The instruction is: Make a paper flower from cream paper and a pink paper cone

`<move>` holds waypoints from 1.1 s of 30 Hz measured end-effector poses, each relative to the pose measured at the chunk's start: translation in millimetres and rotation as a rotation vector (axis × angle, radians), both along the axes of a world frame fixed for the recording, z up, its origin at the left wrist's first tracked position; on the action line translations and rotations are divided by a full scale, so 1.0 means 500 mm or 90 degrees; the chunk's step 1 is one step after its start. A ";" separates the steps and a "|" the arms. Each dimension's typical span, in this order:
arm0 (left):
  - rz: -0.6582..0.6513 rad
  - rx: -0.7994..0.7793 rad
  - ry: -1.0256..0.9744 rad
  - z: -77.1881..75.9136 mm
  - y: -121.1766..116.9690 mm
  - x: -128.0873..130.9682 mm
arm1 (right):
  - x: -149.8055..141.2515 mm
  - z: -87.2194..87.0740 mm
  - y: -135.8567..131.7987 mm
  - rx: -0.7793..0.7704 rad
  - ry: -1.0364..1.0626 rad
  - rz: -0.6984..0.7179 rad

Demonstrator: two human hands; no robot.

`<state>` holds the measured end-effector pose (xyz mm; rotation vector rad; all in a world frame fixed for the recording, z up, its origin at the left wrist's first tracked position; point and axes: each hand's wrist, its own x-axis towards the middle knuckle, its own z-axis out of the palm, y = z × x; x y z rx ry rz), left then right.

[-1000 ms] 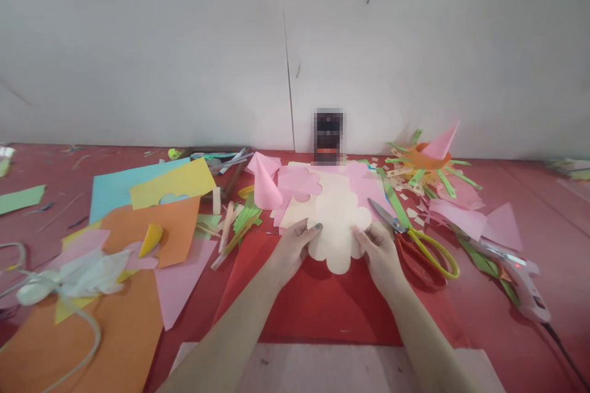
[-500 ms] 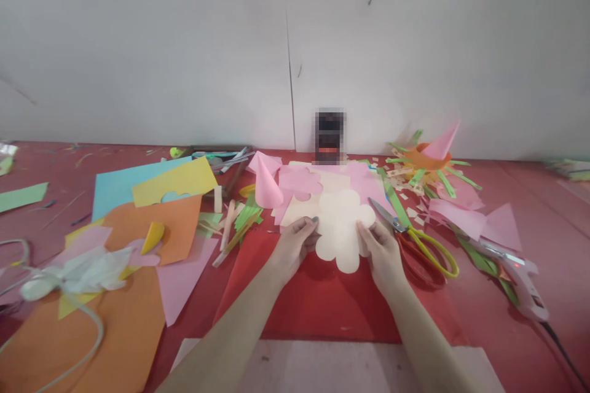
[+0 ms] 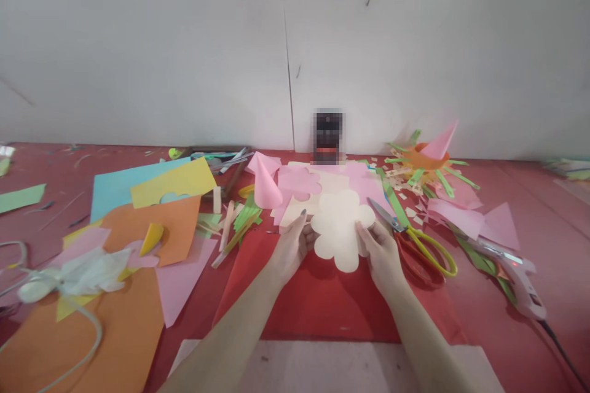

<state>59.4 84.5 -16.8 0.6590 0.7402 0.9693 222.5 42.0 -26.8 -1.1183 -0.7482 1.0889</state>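
A cream paper flower (image 3: 338, 227) with rounded petals is held up above a red sheet (image 3: 322, 313). My right hand (image 3: 380, 249) pinches its right edge, thumb in front and fingers behind. At the flower's left edge is my left hand (image 3: 295, 245), its thumb raised off the paper and its curled fingers touching or just behind the petal. Yellow-handled scissors (image 3: 421, 242) lie beside my right hand, blades partly open. Beyond my left hand stands a pink paper cone (image 3: 267, 187), near pink sheets (image 3: 297, 181) with curved cut-outs.
A glue gun (image 3: 523, 282) with a lit red light lies at the right, its cord trailing forward. Behind it is an orange paper piece (image 3: 426, 158) with green strips and a pink cone. Orange sheets (image 3: 124, 325) and a white cable (image 3: 94, 319) spread leftward. A white panel (image 3: 184, 61) borders the back.
My left thumb has lifted off the flower and shifted slightly left. The flower has turned a little, while my right hand keeps its pinch.
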 end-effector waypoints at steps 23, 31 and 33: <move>-0.047 0.120 0.169 -0.005 -0.008 0.000 | 0.004 -0.015 0.004 -0.009 -0.068 -0.004; -0.054 0.104 0.196 0.005 -0.013 0.000 | 0.001 0.000 0.000 -0.016 -0.042 0.073; -0.051 0.100 0.212 0.006 -0.015 0.001 | 0.001 0.002 -0.002 -0.026 -0.039 0.077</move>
